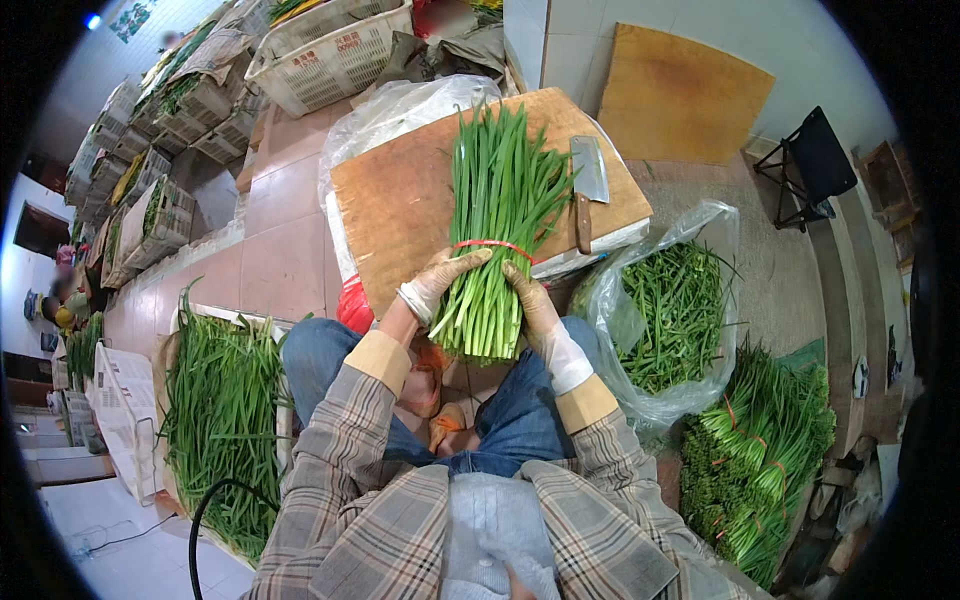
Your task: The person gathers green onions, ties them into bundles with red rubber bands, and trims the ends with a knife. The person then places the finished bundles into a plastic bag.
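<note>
Between my gloved hands is a thick bunch of garlic chives (495,176), tied by a red band (491,244). My left hand (442,279) grips its left side at the band, thumb across the front. On the other side, my right hand (532,296) closes around the stalks just below the band. The pale cut ends hang over the near edge of a wooden board (405,202), while the green leaves lie across it. A cleaver (590,176) with a wooden handle rests on the board to the right of the leaves.
A crate of loose chives (221,420) stands at my left. On the right are a clear plastic bag of green trimmings (667,315) and a pile of tied bunches (757,457). White plastic crates (330,60) line the far left. A folding stool (814,165) stands far right.
</note>
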Available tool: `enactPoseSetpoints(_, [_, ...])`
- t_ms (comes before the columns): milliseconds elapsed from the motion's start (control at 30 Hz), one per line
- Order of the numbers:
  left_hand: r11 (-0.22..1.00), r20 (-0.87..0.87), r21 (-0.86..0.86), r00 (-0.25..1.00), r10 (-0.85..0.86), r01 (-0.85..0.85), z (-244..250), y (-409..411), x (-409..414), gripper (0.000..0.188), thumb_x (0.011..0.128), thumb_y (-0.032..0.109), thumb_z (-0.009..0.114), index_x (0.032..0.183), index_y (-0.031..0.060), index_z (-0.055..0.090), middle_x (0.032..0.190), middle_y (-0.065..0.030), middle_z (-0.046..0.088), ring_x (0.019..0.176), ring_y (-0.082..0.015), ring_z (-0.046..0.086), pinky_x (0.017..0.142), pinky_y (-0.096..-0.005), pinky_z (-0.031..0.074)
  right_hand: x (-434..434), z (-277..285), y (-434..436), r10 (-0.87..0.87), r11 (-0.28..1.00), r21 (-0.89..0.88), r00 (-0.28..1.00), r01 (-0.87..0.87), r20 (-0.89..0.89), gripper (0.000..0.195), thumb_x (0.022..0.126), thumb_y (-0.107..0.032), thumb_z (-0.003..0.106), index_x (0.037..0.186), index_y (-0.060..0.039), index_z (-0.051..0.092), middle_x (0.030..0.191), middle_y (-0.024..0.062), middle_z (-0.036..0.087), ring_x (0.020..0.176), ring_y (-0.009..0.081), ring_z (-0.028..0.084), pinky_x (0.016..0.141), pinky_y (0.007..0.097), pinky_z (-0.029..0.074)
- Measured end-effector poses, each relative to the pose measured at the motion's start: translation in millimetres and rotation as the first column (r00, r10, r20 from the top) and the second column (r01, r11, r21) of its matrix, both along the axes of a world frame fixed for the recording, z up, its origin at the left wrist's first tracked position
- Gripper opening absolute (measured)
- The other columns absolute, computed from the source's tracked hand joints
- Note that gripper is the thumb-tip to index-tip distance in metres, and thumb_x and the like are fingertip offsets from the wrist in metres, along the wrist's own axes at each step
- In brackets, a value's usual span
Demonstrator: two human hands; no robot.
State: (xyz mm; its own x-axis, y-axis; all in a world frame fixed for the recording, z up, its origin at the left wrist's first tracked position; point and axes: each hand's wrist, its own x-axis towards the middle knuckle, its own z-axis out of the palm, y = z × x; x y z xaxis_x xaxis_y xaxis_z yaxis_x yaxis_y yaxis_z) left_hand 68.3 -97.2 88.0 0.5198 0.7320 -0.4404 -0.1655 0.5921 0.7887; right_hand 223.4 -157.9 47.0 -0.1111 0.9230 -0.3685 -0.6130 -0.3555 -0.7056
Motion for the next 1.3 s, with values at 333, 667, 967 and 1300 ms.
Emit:
enactPoseSetpoints(333, [0.739, -0.008, 0.669, 0.993, 0.114, -0.079, 104, 38, -7, 0.086, 0.063, 0.033, 0.081, 0.129, 0.0004, 0.036, 0.117, -0.0076, 0.052, 0.107, -0.0182, 0.049, 0.093, -0.0313, 0.039, 16, 88, 66, -0.101, 0.860, 0.502, 0.937, -0.087, 0.334, 0.065, 0.084, -0.037, 0.062, 0.131, -0.0016, 0.036, 0.120, 0.0089, 0.049, 0.106, 0.0153, 0.046, 0.092, 0.0305, 0.037])
enactPoseSetpoints(667, [0.851, -0.076, 0.501, 0.987, -0.140, 0.159, -109, 72, -61, 0.053, 0.090, 0.028, 0.050, 0.134, 0.0062, 0.031, 0.129, -0.0121, 0.044, 0.119, -0.0244, 0.040, 0.104, -0.0344, 0.031, -12, -21, 96, -0.248, 0.928, 0.348, 0.918, 0.133, 0.311, 0.050, 0.095, -0.038, 0.037, 0.126, 0.0006, 0.044, 0.125, 0.0094, 0.047, 0.113, 0.0190, 0.043, 0.100, 0.0300, 0.030])
enactPoseSetpoints(967, [0.759, 0.204, 0.067, 0.753, 0.625, -0.648, -81, 51, -33, 0.049, 0.083, 0.026, 0.059, 0.123, 0.0020, 0.044, 0.118, -0.0082, 0.051, 0.103, -0.0155, 0.051, 0.087, -0.0286, 0.043, 31, -86, 96, -0.271, 0.956, 0.236, 0.828, 0.173, 0.491, 0.061, 0.094, -0.049, 0.033, 0.121, 0.0031, 0.048, 0.118, 0.0097, 0.053, 0.105, 0.0207, 0.050, 0.094, 0.0335, 0.038])
enactPoseSetpoints(1300, [0.843, 0.465, 0.357, 0.859, 0.214, -0.403, -101, 51, 11, 0.035, 0.096, 0.028, 0.040, 0.119, 0.0038, 0.048, 0.115, -0.0071, 0.053, 0.104, -0.0187, 0.050, 0.090, -0.0319, 0.043, -5, -64, 116, -0.248, 0.948, 0.202, 0.969, 0.244, -0.009, 0.033, 0.095, -0.029, 0.040, 0.113, -0.0038, 0.052, 0.101, 0.0039, 0.058, 0.087, 0.0160, 0.057, 0.076, 0.0315, 0.049])
